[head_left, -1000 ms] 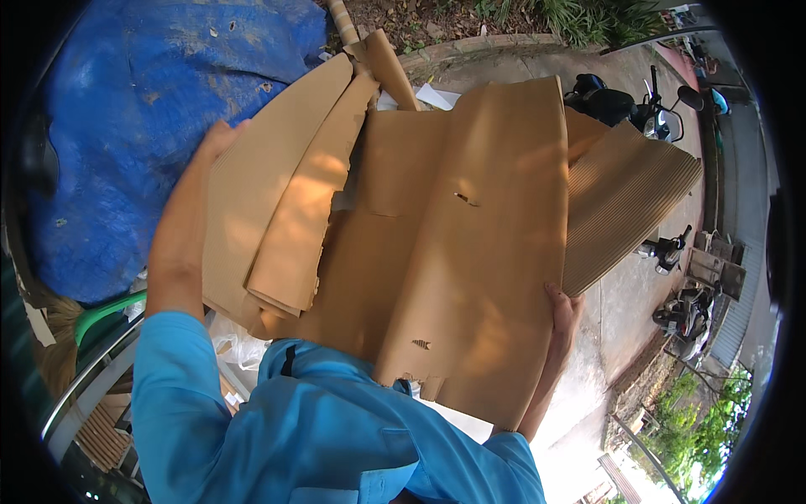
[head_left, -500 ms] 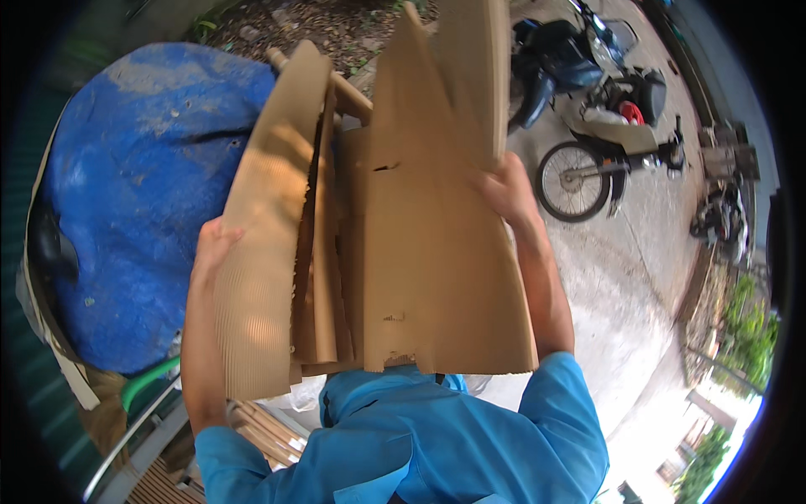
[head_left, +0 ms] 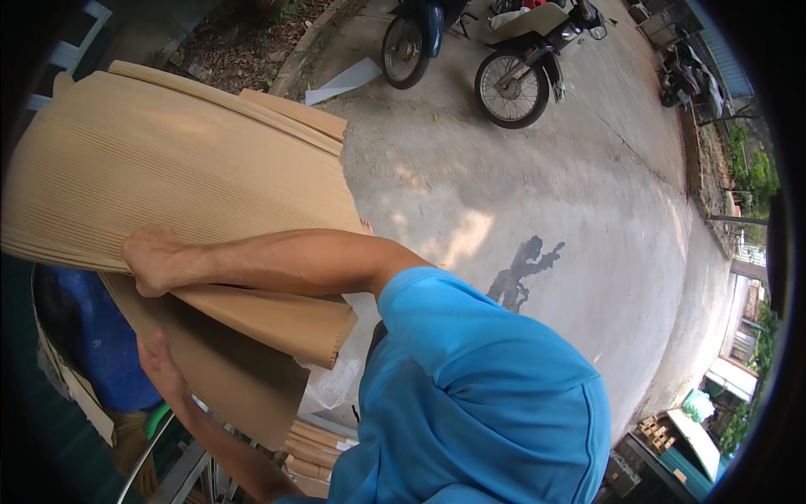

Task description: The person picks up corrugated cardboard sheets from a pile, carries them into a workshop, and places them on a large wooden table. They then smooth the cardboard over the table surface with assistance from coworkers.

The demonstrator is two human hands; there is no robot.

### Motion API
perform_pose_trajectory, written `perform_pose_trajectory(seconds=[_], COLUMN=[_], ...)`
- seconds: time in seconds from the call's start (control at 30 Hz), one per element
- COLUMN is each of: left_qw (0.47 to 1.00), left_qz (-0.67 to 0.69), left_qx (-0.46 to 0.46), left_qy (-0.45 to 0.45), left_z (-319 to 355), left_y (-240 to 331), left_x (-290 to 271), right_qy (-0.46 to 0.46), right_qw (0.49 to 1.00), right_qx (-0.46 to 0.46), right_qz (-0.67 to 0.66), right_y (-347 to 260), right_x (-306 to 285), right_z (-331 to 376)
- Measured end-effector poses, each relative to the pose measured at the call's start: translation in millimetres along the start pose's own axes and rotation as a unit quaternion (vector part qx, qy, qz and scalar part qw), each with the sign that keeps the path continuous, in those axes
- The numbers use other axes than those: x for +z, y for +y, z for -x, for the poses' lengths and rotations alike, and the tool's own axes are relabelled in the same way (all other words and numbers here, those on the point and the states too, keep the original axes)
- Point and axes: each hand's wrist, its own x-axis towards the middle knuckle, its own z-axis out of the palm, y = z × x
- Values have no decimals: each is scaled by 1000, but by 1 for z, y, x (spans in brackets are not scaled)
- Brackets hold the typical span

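A large bundle of brown corrugated cardboard (head_left: 193, 160) spreads across the left side, its ribbed face upward. My right hand (head_left: 159, 259) is closed round the bundle's near edge, the arm reaching left across my front. Below it, a folded flap of cardboard (head_left: 277, 319) juts toward me, and under that hangs a smooth, darker cardboard sheet (head_left: 227, 361). My left hand (head_left: 164, 370) grips this lower sheet at its left edge, the thumb showing and the other fingers partly hidden.
A blue tarp (head_left: 109, 336) lies partly hidden behind the cardboard. Lower left are a metal rail (head_left: 149, 449) and more stacked cardboard (head_left: 315, 449). Two motorbikes, one with a front wheel (head_left: 512, 88) toward me, stand on the concrete (head_left: 588, 210) ahead. A white sheet (head_left: 344, 81) lies near them.
The cardboard has swung from upright before me to lying across the left. My right hand has moved left over the bundle, my left hand lower. The view has turned, covering most of the tarp.
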Motion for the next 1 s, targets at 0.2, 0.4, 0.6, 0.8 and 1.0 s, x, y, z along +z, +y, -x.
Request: perform_pose_trajectory(seconds=[0.2,0.4,0.6,0.8,1.0], left_qw=[998,997,940,954,919], left_qz=[1,10,241,104,93], left_qx=[14,-1,-221,-280,-352], left_qy=[58,79,102,-25,-149], left_z=[44,76,57,-1,-29], left_y=[-87,-117,-125,-70,-95], left_x=[-16,0,55,101,148], right_qy=[-52,-71,-119,-131,-150], right_qw=[994,977,962,887,769], right_qx=[-35,65,106,182,326], right_qz=[-90,-189,-220,-403,-529], right_y=[-35,0,67,130,189], right_x=[82,117,114,96,82], right_z=[68,126,158,164,191])
